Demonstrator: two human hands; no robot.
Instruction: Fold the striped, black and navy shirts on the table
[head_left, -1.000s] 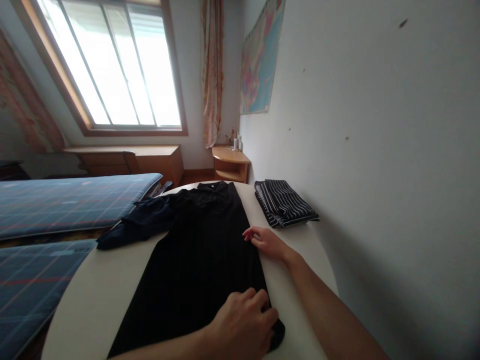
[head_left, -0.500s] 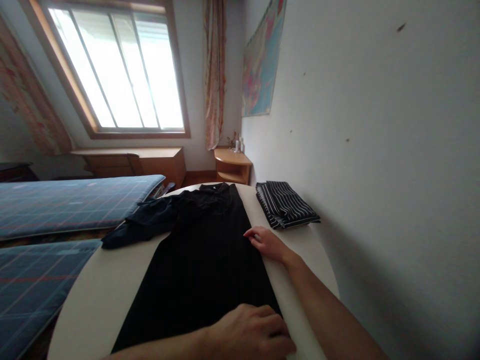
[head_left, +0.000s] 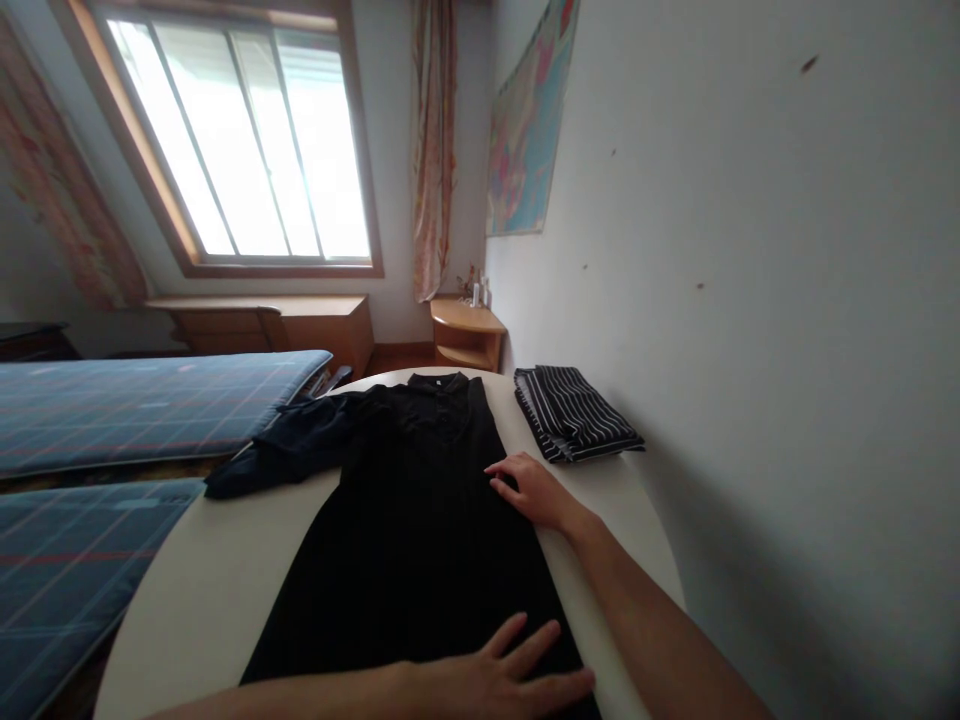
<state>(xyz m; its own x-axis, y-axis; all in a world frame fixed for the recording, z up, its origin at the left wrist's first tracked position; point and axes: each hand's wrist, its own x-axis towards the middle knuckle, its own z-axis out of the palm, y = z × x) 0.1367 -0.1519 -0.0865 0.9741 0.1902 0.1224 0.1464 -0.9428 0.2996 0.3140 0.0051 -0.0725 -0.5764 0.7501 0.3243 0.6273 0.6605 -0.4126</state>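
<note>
A long black dress (head_left: 420, 540) with a small collar and a pale neck label lies spread on a round white table (head_left: 180, 590), its collar at the far side. Dark navy cloth (head_left: 300, 450), which looks like a sleeve, stretches out to its left. Near the lower right edge of the dress, my left hand (head_left: 510, 675) rests flat with spread fingers. My right hand (head_left: 532, 490) touches the right edge higher up, thumb and index finger apart, the other fingers loosely bent.
A folded black-and-white striped cloth (head_left: 577, 412) lies at the table's right, close to the white wall (head_left: 787, 420). Left of the table are blue plaid mattresses (head_left: 150, 410). A wooden corner shelf (head_left: 469, 318) and desk (head_left: 330, 320) stand at the back below the window.
My left hand has gone from bent fingers to spread fingers on the dress. My right hand's pinch has loosened. The collar now lies flatter and the right edge straighter.
</note>
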